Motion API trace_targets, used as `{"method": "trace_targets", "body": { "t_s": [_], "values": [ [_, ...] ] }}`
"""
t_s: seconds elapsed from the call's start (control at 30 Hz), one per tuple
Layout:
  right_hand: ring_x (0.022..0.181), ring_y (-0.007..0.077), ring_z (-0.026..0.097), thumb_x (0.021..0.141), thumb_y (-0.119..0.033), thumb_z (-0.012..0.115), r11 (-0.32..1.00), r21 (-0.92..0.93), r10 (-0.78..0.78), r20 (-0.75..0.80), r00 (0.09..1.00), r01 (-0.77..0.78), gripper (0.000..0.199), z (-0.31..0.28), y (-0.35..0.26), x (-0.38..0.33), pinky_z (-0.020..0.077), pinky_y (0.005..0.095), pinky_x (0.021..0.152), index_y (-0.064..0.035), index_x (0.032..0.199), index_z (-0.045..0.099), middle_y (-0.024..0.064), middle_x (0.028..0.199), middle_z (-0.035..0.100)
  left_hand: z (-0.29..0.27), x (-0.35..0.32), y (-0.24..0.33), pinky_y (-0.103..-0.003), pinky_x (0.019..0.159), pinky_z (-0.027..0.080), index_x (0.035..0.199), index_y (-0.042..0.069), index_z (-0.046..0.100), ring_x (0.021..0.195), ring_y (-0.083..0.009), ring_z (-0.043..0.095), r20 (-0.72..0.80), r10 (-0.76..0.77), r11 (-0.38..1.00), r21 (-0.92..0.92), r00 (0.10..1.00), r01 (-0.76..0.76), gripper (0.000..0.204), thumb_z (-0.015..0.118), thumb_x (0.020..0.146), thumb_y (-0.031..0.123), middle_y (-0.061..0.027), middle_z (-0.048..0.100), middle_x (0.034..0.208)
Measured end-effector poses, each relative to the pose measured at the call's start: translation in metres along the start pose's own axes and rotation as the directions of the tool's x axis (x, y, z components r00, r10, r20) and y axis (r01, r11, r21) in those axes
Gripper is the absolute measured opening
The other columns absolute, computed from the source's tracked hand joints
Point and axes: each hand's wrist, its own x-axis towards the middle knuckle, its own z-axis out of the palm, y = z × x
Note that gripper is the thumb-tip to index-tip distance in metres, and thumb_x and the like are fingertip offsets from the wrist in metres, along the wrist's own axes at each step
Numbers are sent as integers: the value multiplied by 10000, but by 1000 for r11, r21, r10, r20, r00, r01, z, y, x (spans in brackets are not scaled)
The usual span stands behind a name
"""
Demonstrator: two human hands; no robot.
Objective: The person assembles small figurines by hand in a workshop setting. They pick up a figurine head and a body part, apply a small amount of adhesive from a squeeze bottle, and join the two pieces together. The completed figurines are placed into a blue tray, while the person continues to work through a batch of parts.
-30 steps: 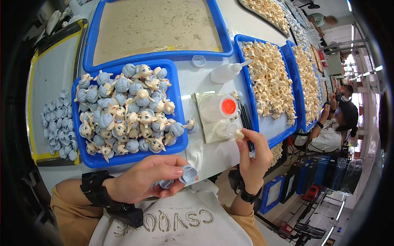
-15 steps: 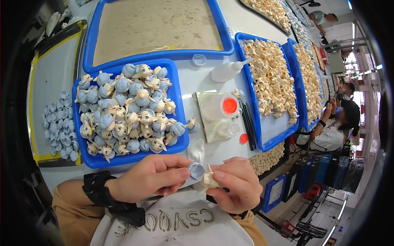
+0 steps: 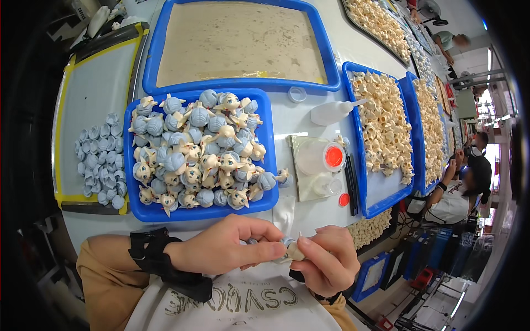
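My right hand [image 3: 330,258] pinches a small cream doll head [image 3: 295,252] with a pointed ear sticking up. My left hand [image 3: 237,243] is closed on a blue-grey hair cap [image 3: 287,241], which meets the head's edge; fingers cover most of it. Both hands are in front of my shirt, at the table's near edge. Just beyond my left hand, a blue tray [image 3: 207,214] is heaped with doll heads wearing blue-grey hair pieces. Loose blue-grey hair caps [image 3: 100,160] lie to its left on a yellow-edged screen frame [image 3: 99,88].
A white nozzle bottle [image 3: 331,113], a red-topped container [image 3: 314,156] and dark pens [image 3: 351,185] stand right of centre. Blue trays [image 3: 381,207] of cream parts line the right; a shallow blue tray [image 3: 243,49] lies at the back. A person [image 3: 455,193] sits far right.
My hands have come together, bringing the hair cap and the doll head from apart into contact. The whole view has shifted, so the table appears farther right.
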Motion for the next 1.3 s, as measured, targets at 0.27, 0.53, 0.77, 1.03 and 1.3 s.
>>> {"method": "trace_targets", "body": {
  "t_s": [0.27,0.53,0.77,1.03,1.3],
  "values": [
    [670,184,523,596,-128,762,999,9,-45,5,999,45,401,-1,1,-1,440,289,591,-38,969,647,44,820,579,2,-2,0,-175,547,374,1032,20,573,642,-13,447,-18,85,988,133,996,-81,280,540,879,252,42,529,745],
    [757,208,473,627,-209,728,996,-90,-20,47,999,24,388,0,-10,-2,423,302,644,-76,984,658,31,801,519,2,-3,-7,-189,555,370,1036,16,563,638,-29,440,100,12,999,42,995,-16,246,527,887,208,5,528,740],
    [804,226,473,627,-239,728,997,77,24,-5,1000,-24,452,4,-26,-7,407,326,713,-61,1030,630,36,837,500,10,-5,-9,-212,646,418,1010,16,563,720,-64,503,190,193,905,344,963,-249,245,577,848,199,-4,559,784],
    [1009,314,517,633,-376,735,992,23,124,3,992,-124,624,-66,9,-22,430,360,821,5,1086,539,173,1130,514,24,-13,9,-197,550,408,910,-13,561,618,-71,521,-37,70,948,312,997,-55,174,553,812,131,-73,612,764],
    [810,207,563,754,-66,619,774,-196,564,-219,796,-602,326,-160,146,-38,448,297,695,4,1065,549,123,940,600,4,-55,-22,-231,557,387,954,-17,587,619,-116,507,-545,817,552,834,189,15,222,565,806,148,-49,582,772]
  ]
}}
